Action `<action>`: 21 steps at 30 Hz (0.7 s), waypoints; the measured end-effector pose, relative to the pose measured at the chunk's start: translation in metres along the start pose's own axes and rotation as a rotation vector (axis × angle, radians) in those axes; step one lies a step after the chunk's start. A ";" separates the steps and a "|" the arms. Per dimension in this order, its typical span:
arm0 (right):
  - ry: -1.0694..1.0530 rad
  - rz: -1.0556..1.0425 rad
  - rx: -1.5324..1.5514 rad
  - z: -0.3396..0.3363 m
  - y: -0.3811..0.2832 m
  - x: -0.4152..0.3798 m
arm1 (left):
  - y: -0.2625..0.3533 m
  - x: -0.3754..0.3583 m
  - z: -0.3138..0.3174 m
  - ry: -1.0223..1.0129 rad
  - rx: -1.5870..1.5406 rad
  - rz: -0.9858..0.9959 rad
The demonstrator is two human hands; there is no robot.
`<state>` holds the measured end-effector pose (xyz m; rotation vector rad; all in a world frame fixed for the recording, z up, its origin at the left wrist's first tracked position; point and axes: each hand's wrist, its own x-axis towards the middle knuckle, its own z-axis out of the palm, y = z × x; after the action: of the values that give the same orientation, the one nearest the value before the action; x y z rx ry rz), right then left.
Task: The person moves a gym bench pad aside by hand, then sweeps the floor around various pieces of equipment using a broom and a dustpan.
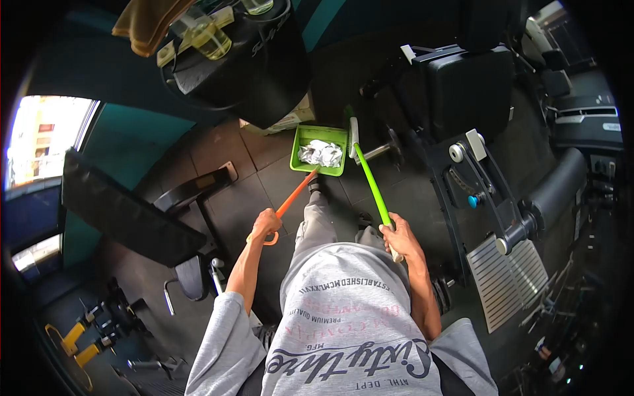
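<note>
My left hand (pixel 265 224) is closed around the orange handle (pixel 295 195) of a long-handled dustpan. Its green pan (pixel 295 150) is out in front of my feet, with crumpled white and silvery paper or wrappers (pixel 321 153) inside. In my right hand (pixel 402 239) is the bright green handle (pixel 373 185) of a broom, gripped near its pale end. The broom head (pixel 353 137) stands just right of the pan, a small gap between them. Its bristles are hard to make out.
A padded bench (pixel 125 204) stands to the left, and a weight machine with a black seat (pixel 469 92) to the right. A ribbed metal footplate (pixel 507 280) lies lower right. Beyond the pan, a dark round table (pixel 244 86) carries a glass jar (pixel 211 41) and a brown cloth.
</note>
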<state>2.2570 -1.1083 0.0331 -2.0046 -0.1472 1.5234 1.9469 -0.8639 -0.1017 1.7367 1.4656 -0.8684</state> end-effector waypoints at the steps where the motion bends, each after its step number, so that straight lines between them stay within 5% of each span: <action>1: 0.029 0.008 0.012 0.009 -0.008 0.003 | -0.002 0.010 -0.012 -0.046 0.006 0.006; 4: 0.066 0.021 0.094 0.033 -0.023 0.017 | -0.014 0.036 -0.052 -0.139 0.003 0.027; 10: 0.178 0.074 0.237 0.073 -0.062 0.024 | -0.070 0.033 -0.049 0.054 0.109 0.202; 21: 0.136 0.222 0.096 0.087 -0.127 0.054 | -0.151 0.002 -0.024 0.100 0.129 0.100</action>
<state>2.2302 -0.9476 0.0412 -2.0939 0.2065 1.4884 1.7987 -0.8247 -0.1033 1.9569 1.3987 -0.8509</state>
